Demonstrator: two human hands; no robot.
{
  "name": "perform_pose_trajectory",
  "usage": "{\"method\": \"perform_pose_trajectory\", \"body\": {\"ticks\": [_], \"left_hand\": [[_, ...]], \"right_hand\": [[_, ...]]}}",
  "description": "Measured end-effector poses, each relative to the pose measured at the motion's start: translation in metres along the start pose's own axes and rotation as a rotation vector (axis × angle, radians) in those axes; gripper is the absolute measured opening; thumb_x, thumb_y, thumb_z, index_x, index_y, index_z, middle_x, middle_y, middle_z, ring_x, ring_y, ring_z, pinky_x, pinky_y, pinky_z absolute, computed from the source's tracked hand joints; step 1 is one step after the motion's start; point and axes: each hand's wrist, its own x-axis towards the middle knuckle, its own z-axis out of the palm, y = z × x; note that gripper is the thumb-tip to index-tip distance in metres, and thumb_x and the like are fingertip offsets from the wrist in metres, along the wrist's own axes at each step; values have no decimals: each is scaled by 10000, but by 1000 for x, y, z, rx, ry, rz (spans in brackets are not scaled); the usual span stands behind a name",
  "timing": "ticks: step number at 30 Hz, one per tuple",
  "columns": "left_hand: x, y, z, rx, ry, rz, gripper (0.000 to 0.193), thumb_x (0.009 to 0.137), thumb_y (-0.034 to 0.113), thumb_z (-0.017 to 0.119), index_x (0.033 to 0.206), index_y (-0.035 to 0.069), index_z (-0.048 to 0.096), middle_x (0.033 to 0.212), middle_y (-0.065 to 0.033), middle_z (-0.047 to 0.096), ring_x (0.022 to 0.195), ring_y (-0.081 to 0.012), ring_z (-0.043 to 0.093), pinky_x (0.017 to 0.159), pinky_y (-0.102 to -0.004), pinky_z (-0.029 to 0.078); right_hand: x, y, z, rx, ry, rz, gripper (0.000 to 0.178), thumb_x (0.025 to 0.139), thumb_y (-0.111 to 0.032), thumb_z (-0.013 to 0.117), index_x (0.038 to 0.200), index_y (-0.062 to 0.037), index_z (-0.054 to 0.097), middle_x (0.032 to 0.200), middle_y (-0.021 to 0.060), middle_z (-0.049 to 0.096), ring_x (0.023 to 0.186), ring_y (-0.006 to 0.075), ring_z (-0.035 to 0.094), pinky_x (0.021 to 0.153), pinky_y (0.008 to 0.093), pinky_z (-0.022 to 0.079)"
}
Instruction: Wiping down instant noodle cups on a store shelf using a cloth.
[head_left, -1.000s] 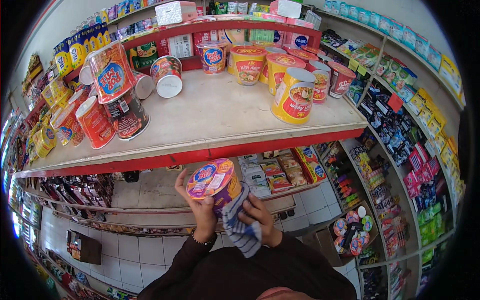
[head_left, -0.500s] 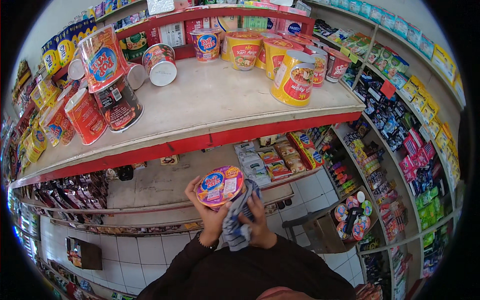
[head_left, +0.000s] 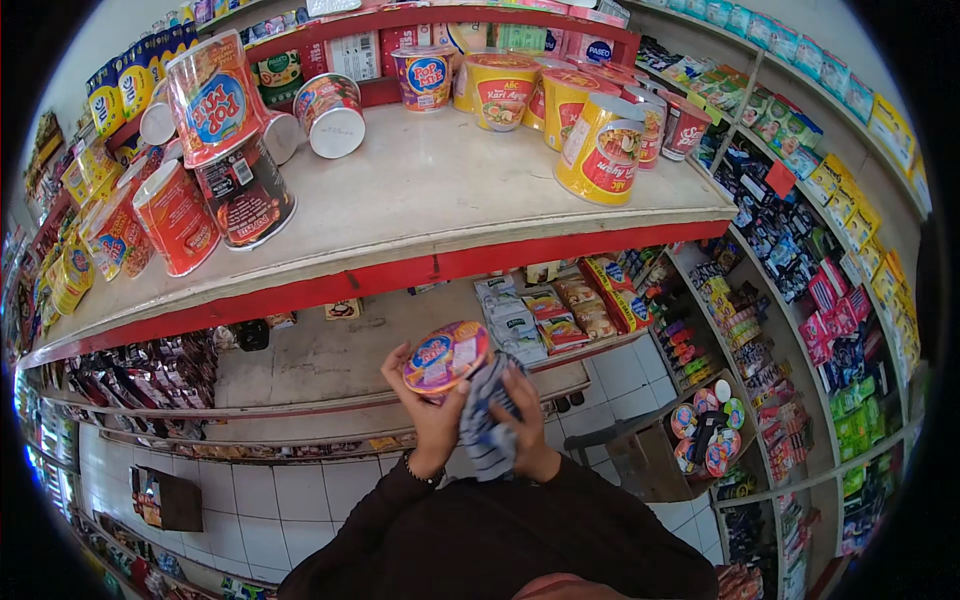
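Observation:
My left hand [head_left: 428,410] is closed around a purple and orange instant noodle cup [head_left: 446,357], its lid tilted up toward me. A grey-blue striped cloth [head_left: 486,420] is bunched in my right hand [head_left: 525,425], pressed against the cup's right side. Part of the cup's wall is hidden behind the cloth and fingers. Both hands are in front of the shelf's red edge, over a lower shelf. On the upper shelf [head_left: 430,180], a yellow noodle cup [head_left: 600,155] stands upside down near the right end.
Stacked noodle cups [head_left: 215,110] stand at the shelf's left, near a cup lying on its side [head_left: 331,115]. More yellow cups [head_left: 503,92] line the back. A cardboard box [head_left: 655,460] with cups is at lower right; another box [head_left: 166,498] sits on the tiled floor.
The noodle cup has shifted slightly right and up and tilted more, with both hands moving along. My right hand and the cloth have moved a little right. The view has shifted slightly.

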Motion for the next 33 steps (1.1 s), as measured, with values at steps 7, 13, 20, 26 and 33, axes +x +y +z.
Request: {"method": "perform_pose_trajectory", "body": {"ticks": [7,13,20,26,33], "left_hand": [[-6,0,-3,63,1,9,842,724,373,762,1327,35,282,1279,-121,356,1168,-222,429,1004,-348,348],[7,6,-12,-1,65,-38,781,748,192,757,1328,35,258,1257,-149,360,1142,-226,438,998,-335,359],[-7,-8,-16,-59,-55,-124,789,721,163,767,1316,39,264,1230,-134,353,1170,-219,413,1008,-351,353],[8,-3,-23,-19,-19,41,813,752,341,753,1339,50,272,1194,-121,406,1140,-206,453,995,-338,359],[-4,-9,-20,-39,-126,-168,873,689,192,818,1323,38,238,1224,-142,362,1156,-222,430,993,-350,375]], "right_hand": [[15,0,1,89,-75,216,546,870,-171,609,1335,54,433,1390,241,387,1261,376,427,1026,455,350],[-2,-5,9,-187,-54,-133,414,738,-244,698,1139,-147,673,1345,118,491,1241,397,447,995,498,401],[19,-1,8,363,4,435,433,915,-111,522,1323,23,469,1366,182,471,1271,282,453,1049,350,317],[-9,-7,18,42,-15,76,421,896,-184,568,1278,-13,531,1422,160,391,1311,331,383,1060,433,330],[-2,-10,27,853,230,699,577,869,-109,619,1377,12,374,1394,166,395,1326,311,344,1068,422,321]]}}
